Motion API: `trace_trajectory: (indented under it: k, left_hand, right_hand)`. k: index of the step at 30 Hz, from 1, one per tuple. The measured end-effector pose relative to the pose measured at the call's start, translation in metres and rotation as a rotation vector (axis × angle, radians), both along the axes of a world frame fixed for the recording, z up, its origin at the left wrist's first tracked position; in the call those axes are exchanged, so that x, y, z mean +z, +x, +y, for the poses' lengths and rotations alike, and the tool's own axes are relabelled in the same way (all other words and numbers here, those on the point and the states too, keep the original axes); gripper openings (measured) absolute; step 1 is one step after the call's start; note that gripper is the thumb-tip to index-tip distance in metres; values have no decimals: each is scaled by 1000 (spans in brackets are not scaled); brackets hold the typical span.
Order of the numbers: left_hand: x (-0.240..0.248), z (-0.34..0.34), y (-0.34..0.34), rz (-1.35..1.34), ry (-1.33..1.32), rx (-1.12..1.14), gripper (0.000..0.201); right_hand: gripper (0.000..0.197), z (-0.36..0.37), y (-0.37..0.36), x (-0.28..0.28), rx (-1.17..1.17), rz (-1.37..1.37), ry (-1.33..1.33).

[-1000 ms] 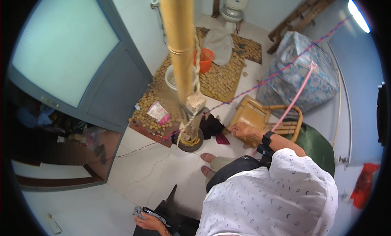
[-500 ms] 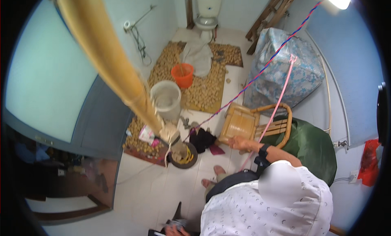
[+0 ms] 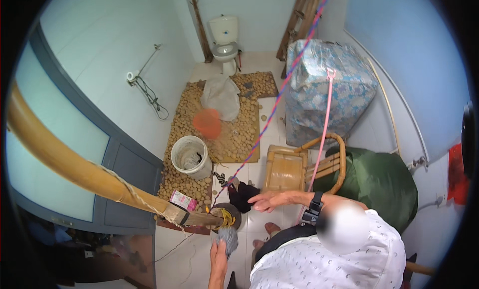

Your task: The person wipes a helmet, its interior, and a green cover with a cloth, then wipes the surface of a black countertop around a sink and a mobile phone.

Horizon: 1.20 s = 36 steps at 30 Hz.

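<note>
My left hand (image 3: 219, 251) comes up from the lower edge, gripping a crumpled grey bundle (image 3: 228, 239), its exact kind unclear. Just beyond it stands a dark round pot (image 3: 235, 220) with a yellow cord (image 3: 227, 218) inside. Across it lies the wooden end of a bamboo pole (image 3: 115, 186), wound with thin rope. My right hand (image 3: 267, 201), a black device strapped to its wrist, reaches left with its fingers stretched out and nothing in them. A black cloth (image 3: 244, 195) lies close by its fingertips. Below that hand, feet show on the tiles.
Potato-like lumps (image 3: 187, 107) cover mats ahead, with a white bucket (image 3: 192, 159), a blurred orange bucket (image 3: 207, 123) and a toilet (image 3: 225, 49). A bamboo chair (image 3: 287, 171), a green bag (image 3: 379, 186) and a flower-patterned covered bulk (image 3: 329, 94) stand right. A twisted cord (image 3: 279, 94) crosses the view.
My left hand has come up with the grey bundle to the pot. My right hand has left the bamboo chair's edge, moving left and nearer. The bamboo pole now slopes lower. The view has shifted.
</note>
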<state>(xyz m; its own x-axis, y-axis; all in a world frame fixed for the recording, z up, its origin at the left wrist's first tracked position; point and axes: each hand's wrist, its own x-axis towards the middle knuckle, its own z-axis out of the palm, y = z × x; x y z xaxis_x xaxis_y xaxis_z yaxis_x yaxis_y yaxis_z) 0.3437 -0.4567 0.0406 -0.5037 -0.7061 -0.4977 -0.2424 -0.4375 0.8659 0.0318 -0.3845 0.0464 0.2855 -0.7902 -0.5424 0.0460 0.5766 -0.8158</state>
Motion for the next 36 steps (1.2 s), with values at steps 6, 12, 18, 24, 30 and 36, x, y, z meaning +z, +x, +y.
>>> trace_trajectory:
  k: [6,12,18,24,30,36]
  left_hand:
    - [39,-7,-103,114,-232,-632,59]
    - [26,-9,-129,18,-317,-965,63]
    - [28,7,-148,227,-253,-919,62]
    - [26,-11,-167,65,-222,-862,44]
    - [25,-1,-210,88,-131,-807,52]
    - [12,-13,-263,22,-190,-675,55]
  right_hand:
    - [67,19,28,-6,-235,-399,-76]
    - [37,50,40,-23,-807,-599,-146]
    - [38,94,39,-17,-1176,-810,-197]
    - [45,148,6,-5,-1506,-980,-305]
    - [51,200,-40,7,-1687,-723,-359]
    - [30,274,-110,-11,-1821,474,-132]
